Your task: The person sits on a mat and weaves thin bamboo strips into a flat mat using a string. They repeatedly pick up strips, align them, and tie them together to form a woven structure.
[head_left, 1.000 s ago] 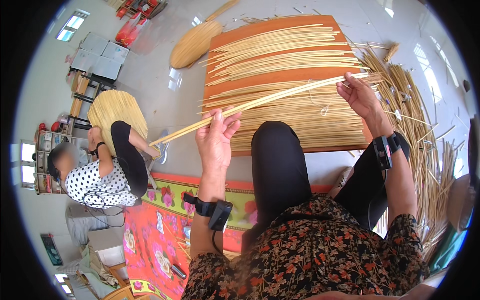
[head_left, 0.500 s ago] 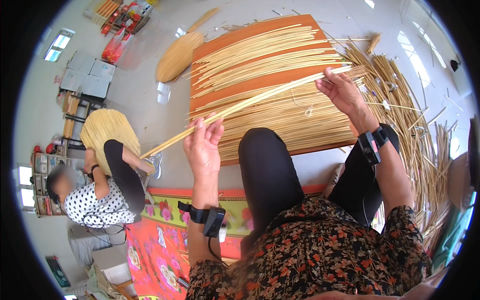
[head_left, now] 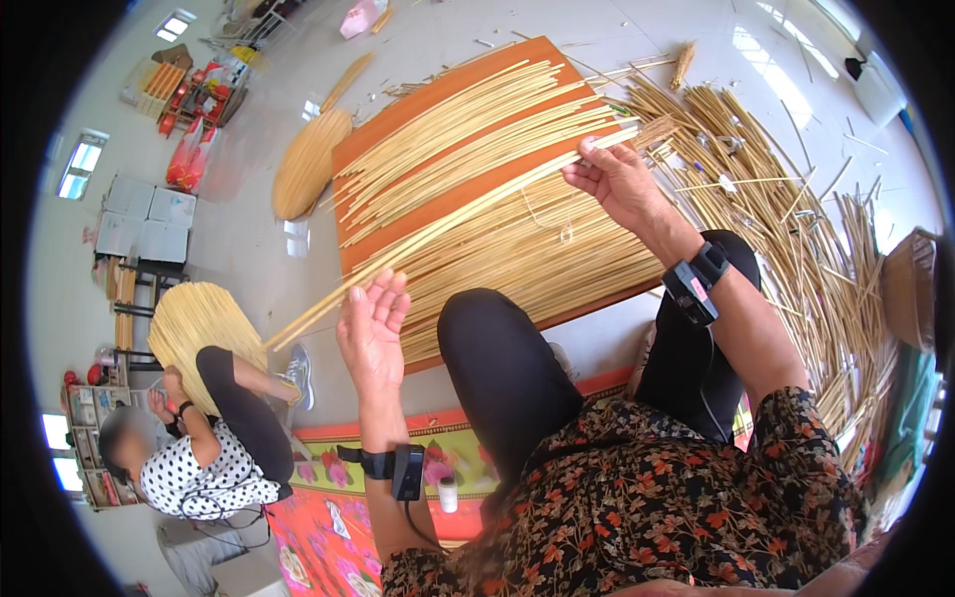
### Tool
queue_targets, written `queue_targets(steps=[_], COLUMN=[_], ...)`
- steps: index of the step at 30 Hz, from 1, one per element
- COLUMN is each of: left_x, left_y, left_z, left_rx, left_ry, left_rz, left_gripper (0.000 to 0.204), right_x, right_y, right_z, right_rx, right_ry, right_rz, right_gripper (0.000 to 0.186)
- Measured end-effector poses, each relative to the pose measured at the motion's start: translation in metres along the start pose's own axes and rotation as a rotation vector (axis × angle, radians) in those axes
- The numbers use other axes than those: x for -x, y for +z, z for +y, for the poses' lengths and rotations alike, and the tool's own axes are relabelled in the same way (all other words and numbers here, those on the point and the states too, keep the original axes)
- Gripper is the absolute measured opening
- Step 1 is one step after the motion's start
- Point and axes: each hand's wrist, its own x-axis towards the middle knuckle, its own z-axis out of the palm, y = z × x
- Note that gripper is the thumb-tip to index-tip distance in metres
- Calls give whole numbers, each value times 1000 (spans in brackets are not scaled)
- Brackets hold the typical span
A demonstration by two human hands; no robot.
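Note:
A small bundle of long pale plant stalks (head_left: 477, 212) is stretched slantwise between my two hands, its lower left end reaching toward a co-worker's feet. My right hand (head_left: 622, 189) pinches it near the brushy upper right end, with thumb on top and the other fingers loosely curled. My left hand (head_left: 373, 333), palm up, has its thumb and fingertips at the stalks further down; the fingers are loosely bent and partly cover the contact. Beneath lies a brown board (head_left: 438, 202) spread with rows of similar stalks (head_left: 537, 264). A thin pale cord loop (head_left: 566, 235) rests on those rows.
Loose stalks (head_left: 796, 229) heap on the floor at right. At left a seated co-worker (head_left: 214, 448) has a panel of joined stalks (head_left: 204, 328). A round woven piece (head_left: 310, 169) lies beyond the board. A patterned red mat (head_left: 318, 527) with a white bottle (head_left: 448, 495) is nearer me.
The view has shifted, so the board appears further left. Both hands keep their places along the stalks, and the left hand's fingers sit slightly lower against them. The co-worker's hands have moved.

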Motion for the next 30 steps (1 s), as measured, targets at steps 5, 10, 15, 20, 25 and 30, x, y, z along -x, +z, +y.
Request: queue_targets(steps=[5, 10, 15, 20, 25, 30], left_x=[10, -10, -41, -64, -73, -83], left_y=[28, 88, 124, 122, 129, 129], left_z=[2, 2, -12, -23, -37, -46], left_rx=[-550, -1183, -1277, -1326, -1256, -1196], left_ry=[-98, 966, 816, 859, 866, 790], left_rz=[-190, -337, -555, -631, -647, -670], left_gripper=[19, 27, 28, 29, 26, 23], right_x=[5, 14, 20, 16, 15, 13], right_y=[4, 27, 41, 42, 43, 42], right_z=[2, 19, 20, 24, 28, 30], right_rx=[-15, -52, -60, -58, -12, 33], right_ry=[-1, 32, 36, 53, 26, 57], right_rz=[69, 55, 87, 127, 84, 128], right_gripper=[18, 20, 21, 21, 24, 25])
